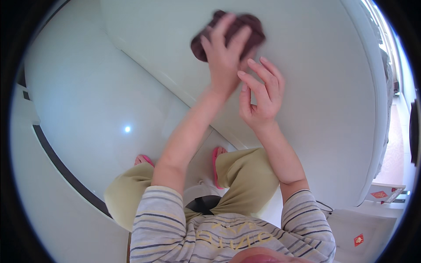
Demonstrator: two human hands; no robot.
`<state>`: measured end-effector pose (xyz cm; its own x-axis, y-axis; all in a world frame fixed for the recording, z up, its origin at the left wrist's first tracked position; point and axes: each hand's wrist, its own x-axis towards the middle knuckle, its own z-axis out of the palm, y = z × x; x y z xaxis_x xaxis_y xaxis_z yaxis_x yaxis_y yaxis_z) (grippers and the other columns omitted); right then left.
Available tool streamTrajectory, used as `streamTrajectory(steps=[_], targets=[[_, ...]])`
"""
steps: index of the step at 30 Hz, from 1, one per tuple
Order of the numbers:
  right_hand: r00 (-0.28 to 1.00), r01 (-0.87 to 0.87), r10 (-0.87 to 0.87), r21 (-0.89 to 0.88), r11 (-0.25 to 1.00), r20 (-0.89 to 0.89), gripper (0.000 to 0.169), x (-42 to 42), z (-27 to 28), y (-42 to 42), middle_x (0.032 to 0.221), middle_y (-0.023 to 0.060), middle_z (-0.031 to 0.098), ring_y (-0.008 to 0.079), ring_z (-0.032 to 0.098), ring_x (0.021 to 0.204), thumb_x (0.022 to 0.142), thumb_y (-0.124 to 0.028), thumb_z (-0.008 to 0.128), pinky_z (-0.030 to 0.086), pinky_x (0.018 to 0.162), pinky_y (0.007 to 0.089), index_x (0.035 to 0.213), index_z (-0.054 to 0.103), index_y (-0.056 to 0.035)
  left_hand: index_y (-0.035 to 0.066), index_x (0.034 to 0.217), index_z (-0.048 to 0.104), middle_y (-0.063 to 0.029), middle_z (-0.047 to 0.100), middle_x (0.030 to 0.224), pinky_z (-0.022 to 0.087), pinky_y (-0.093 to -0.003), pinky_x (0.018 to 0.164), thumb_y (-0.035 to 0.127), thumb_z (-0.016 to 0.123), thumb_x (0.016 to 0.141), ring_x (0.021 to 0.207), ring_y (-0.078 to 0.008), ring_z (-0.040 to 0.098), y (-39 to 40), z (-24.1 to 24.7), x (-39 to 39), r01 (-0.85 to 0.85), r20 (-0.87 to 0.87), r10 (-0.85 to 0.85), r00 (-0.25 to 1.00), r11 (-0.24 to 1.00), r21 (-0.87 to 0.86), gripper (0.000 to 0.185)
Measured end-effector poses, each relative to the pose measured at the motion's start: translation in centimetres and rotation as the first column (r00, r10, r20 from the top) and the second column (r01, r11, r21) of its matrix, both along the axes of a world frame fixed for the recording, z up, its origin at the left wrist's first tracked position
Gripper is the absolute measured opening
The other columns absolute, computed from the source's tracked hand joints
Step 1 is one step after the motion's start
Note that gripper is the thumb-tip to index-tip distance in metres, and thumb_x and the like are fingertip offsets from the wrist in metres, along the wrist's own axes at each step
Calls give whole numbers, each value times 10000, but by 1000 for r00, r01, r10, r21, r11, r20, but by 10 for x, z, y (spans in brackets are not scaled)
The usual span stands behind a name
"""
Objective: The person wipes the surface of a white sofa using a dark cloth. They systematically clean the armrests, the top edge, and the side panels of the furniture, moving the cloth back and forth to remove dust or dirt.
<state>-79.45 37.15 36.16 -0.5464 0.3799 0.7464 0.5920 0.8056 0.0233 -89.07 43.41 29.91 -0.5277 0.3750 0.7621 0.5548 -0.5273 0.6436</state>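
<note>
My left hand (223, 56) is spread over a bunched dark maroon cloth (255, 29) and holds it against a large smooth white panel (315, 82). Both the hand and the cloth are blurred by motion. Just below and to the right, my right hand (263, 90) has its fingers loosely curled and apart, with nothing in it. Its fingertips appear close to my left wrist; I cannot tell whether they touch it or the panel.
Pale glossy floor (82, 85) stretches to the left, with a dark strip (69, 167) along the wall. My feet wear pink sandals (215, 167). Grey fabric (384, 131) lies beyond the panel's right edge. A cable (324, 206) and a pale surface with a red diamond decoration (359, 240) are at lower right.
</note>
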Motion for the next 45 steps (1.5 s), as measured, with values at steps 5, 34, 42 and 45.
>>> streamTrajectory(steps=[5,34,42,45], targets=[[998,32,-29,44,998,-60,361,15,16,-3,1166,109,677,351,597,1157,660,87,622,507,913,413,974,724,-57,69,1298,572,-211,422,1401,303,-510,1073,209,679,911,1290,-393,393,39,39,-36,-113,246,148,958,982,-150,426],[860,508,-505,-180,842,64,316,119,294,2,1058,156,702,349,650,1021,959,-306,596,485,910,439,1073,703,-31,32,1046,702,-238,695,1041,522,-481,878,414,639,885,990,-414,660,33,345,17,292,-724,-466,508,884,-365,420],[881,472,-372,-515,715,291,467,146,313,52,1234,165,667,339,619,1133,1037,-431,416,451,987,415,1258,616,-72,-58,1064,715,-301,688,1091,517,-416,939,517,644,802,1062,-393,672,105,376,-31,-85,-619,-523,586,720,-688,636],[856,517,-407,-507,690,319,487,143,309,54,1251,156,659,325,603,1158,1045,-453,379,428,1015,406,1297,594,-96,17,1100,732,-263,692,1132,520,-412,947,489,646,815,1090,-374,668,130,364,-93,-181,-596,-317,738,757,-627,558]])
